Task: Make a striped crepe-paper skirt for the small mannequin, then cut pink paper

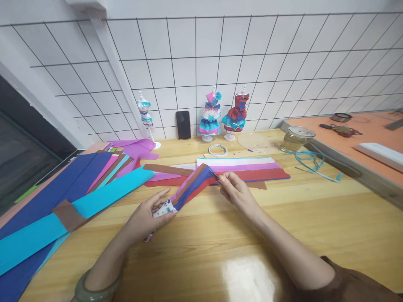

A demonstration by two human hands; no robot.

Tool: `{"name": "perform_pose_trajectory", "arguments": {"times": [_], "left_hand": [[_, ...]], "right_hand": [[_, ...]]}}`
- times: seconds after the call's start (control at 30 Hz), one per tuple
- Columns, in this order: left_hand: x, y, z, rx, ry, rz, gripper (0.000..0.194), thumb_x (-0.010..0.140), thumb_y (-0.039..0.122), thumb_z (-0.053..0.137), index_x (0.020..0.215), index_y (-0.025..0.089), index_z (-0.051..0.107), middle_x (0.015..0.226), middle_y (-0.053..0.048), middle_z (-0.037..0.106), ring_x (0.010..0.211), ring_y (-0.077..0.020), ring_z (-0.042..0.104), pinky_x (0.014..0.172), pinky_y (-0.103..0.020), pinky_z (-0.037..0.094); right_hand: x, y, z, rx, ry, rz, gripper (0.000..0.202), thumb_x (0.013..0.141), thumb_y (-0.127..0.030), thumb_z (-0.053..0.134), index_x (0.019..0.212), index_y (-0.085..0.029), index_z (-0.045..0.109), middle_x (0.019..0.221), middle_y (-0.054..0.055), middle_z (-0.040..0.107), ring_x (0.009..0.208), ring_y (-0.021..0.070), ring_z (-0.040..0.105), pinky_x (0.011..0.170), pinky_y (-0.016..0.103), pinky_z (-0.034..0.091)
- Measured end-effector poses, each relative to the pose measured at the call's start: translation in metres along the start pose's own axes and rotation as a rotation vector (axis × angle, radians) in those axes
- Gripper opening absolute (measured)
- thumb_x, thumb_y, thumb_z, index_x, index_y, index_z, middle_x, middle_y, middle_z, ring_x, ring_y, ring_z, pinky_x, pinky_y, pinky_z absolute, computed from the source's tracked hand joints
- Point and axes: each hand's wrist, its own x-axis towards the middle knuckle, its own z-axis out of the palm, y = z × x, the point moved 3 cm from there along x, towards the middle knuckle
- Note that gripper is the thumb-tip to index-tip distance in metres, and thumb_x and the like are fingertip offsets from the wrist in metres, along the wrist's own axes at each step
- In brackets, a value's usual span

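My left hand [153,212] is closed on the patterned white end of a layered crepe paper strip [192,186], thumb on top. The strip runs up to the right in purple, brown, dark blue and red bands, raised off the table at its bend. My right hand [234,186] pinches a small dark pointed metal tool [215,176]; its tip touches or nearly touches the strip's far end, and its kind is hard to make out. Behind, a flat banded stack [242,165] in white, purple and red lies on the wooden table [195,260].
Long blue and turquoise paper strips [110,191] cover the left side. At the wall stand a phone [183,125] and three small dressed mannequins [210,119]. A tape roll [218,150], a lidded jar [296,138] and turquoise cord [311,161] lie farther back and right.
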Motion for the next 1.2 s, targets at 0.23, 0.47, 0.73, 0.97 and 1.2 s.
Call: {"name": "perform_pose_trajectory", "arguments": {"times": [0.23, 0.47, 0.73, 0.97, 1.2], "left_hand": [[0.0013, -0.0009, 0.0008, -0.017, 0.002, -0.018, 0.083, 0.061, 0.047, 0.072, 0.133, 0.018, 0.041, 0.128, -0.012, 0.054, 0.121, -0.0271, 0.047, 0.1, -0.04, 0.04], [0.0021, -0.0005, 0.0007, -0.036, 0.026, -0.031, 0.085, 0.06, 0.048, 0.072, 0.133, 0.017, 0.041, 0.13, -0.012, 0.051, 0.122, -0.027, 0.045, 0.102, -0.04, 0.037], [0.0019, -0.0023, 0.0007, -0.067, 0.049, -0.039, 0.087, 0.058, 0.045, 0.074, 0.133, 0.017, 0.041, 0.127, -0.014, 0.054, 0.115, -0.0279, 0.052, 0.099, -0.04, 0.041], [0.0009, -0.0014, 0.0006, -0.041, 0.055, -0.035, 0.086, 0.06, 0.044, 0.074, 0.134, 0.018, 0.038, 0.127, -0.013, 0.053, 0.114, -0.027, 0.053, 0.1, -0.041, 0.039], [0.0016, 0.0012, -0.0012, -0.024, 0.087, -0.016, 0.086, 0.057, 0.04, 0.075, 0.132, 0.018, 0.042, 0.125, -0.012, 0.055, 0.112, -0.0278, 0.054, 0.096, -0.039, 0.043]], "right_hand": [[0.0016, 0.0037, -0.0015, 0.014, 0.016, -0.008, 0.036, 0.083, -0.057, 0.045, 0.078, -0.021, 0.041, 0.054, -0.007, 0.036, 0.046, 0.0085, 0.029, 0.043, 0.021, 0.021], [0.0025, 0.0034, -0.0012, 0.018, 0.033, 0.008, 0.039, 0.08, -0.06, 0.047, 0.076, -0.022, 0.04, 0.052, -0.007, 0.036, 0.044, 0.0083, 0.028, 0.042, 0.022, 0.019], [0.0013, -0.0001, -0.0012, 0.033, 0.036, 0.007, 0.037, 0.08, -0.057, 0.05, 0.077, -0.022, 0.04, 0.05, -0.008, 0.035, 0.043, 0.0078, 0.027, 0.043, 0.022, 0.02], [0.0005, -0.0013, -0.0014, 0.019, 0.06, 0.012, 0.035, 0.08, -0.055, 0.052, 0.078, -0.022, 0.042, 0.051, -0.008, 0.036, 0.043, 0.0073, 0.027, 0.042, 0.022, 0.019], [-0.0006, -0.0004, 0.0007, 0.06, 0.02, 0.01, 0.033, 0.081, -0.053, 0.051, 0.079, -0.022, 0.041, 0.051, -0.009, 0.033, 0.045, 0.0075, 0.026, 0.043, 0.022, 0.019]]}}
